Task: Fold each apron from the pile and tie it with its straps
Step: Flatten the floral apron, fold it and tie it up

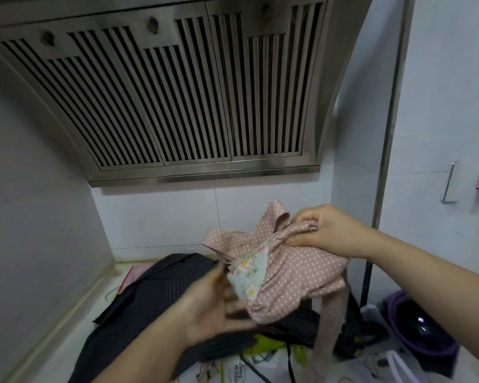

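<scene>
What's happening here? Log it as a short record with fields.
Place: counter under a range hood
Held item: pink apron, dotted, bunched, held up
Right hand: grips the apron's gathered top
Left hand: at the apron's lower edge, blurred; grip unclear
Strap: hangs loose, untied
Pile: dark striped cloth under the apron
Stage: not yet tied

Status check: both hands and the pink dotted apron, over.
Right hand grips bunched pink polka-dot fabric apron. Left hand at its lower left, blurred, grip unclear. One strap hangs loose. Dark pinstriped cloth pile underneath.
</scene>
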`<state>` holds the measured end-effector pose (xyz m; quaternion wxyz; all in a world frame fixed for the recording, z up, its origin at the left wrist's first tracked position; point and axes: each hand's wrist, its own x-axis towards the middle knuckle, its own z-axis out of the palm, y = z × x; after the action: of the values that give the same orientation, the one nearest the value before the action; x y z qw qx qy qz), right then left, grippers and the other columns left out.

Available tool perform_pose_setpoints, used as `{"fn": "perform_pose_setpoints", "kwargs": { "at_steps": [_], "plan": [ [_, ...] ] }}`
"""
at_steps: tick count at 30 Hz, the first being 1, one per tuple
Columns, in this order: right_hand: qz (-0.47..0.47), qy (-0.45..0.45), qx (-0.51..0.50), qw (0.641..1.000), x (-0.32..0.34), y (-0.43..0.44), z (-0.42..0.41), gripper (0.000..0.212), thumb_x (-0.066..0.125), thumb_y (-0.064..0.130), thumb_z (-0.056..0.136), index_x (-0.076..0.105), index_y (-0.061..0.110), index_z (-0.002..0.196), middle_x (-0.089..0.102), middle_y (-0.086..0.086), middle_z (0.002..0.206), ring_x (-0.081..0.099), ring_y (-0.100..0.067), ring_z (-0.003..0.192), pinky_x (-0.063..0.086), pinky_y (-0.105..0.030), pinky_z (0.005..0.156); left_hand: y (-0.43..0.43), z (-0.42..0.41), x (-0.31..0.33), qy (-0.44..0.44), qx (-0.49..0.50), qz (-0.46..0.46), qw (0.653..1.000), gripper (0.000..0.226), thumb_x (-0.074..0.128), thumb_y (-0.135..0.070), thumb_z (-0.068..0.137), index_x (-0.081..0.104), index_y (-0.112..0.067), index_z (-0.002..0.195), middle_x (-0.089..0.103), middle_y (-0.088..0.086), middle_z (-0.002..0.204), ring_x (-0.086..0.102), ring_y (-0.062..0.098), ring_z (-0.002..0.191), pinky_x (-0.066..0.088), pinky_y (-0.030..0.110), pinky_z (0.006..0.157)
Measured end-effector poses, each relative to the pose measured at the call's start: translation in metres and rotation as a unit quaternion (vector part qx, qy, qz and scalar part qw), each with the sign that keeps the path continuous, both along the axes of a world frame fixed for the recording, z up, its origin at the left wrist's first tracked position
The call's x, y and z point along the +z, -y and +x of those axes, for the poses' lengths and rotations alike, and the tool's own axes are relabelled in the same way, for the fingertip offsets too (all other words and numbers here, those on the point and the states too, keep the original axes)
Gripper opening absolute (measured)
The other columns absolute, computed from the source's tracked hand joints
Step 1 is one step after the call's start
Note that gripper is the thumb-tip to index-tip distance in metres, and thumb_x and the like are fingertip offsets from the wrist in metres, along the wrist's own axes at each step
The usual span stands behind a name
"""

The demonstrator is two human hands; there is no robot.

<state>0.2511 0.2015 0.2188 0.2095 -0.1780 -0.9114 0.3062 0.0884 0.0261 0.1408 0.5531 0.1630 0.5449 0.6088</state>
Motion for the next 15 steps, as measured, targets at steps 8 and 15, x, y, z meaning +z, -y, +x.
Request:
{"fn": "perform_pose_setpoints", "kwargs": {
  "at_steps": [8,15],
  "plan": [
    [0.106,-0.001,0.030,0.994,-0.015,0.017,-0.007,0.029,0.079,0.033,0.071,0.072,0.009,0.084,0.063,-0.001,0.091,0.060,-0.010,0.082,0.047,-0.029,0.081,0.003,0.001,0.052,-0.655,0.036,0.105,0.747,0.068,0.058,-0.060,0.080,0.033,-0.041,0.140,0.045,-0.024,0.131,0.038,-0.005,0.122,0.035,0.024,0.099],
    [0.096,-0.060,0.088,0.990,-0.009,0.038,-0.003,0.022,0.080,0.027,0.071,0.071,0.008,0.077,0.061,0.001,0.087,0.058,-0.005,0.080,0.047,-0.017,0.076,-0.018,-0.009,0.031,-0.664,0.130,0.095,0.730,0.027,0.044,-0.026,0.100,0.049,-0.036,0.075,0.057,-0.013,0.068,0.052,-0.001,0.061,0.038,0.014,0.054]
  ]
}}
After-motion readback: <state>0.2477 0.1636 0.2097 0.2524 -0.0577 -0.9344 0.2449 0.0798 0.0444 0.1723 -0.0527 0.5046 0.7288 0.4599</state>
